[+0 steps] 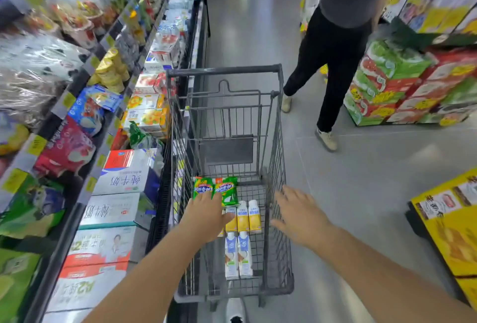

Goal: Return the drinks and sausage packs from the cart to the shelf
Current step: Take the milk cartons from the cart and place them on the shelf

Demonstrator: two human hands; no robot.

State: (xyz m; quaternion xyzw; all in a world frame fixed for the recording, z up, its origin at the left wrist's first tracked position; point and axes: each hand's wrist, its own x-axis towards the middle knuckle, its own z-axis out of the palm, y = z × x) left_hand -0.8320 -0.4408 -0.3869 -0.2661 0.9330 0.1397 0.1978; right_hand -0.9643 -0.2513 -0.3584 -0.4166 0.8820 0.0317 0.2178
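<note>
Head view: left hand [206,215] grips two green sausage packs [215,189] above cart [224,70] basket. Right hand [300,213] spread wide, holding nothing, at right rim. Drinks [242,235] lie on basket floor. Shelf [77,141] flanks cart's left edge; open floor [361,180] right.

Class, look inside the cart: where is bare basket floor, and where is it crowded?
Bare wire floor shows right of the yellow cartons and blue-and-white cartons, up to the cart's right wall. The left side is crowded: green sausage packs under the left hand. The right hand hovers at the right wall.
</note>
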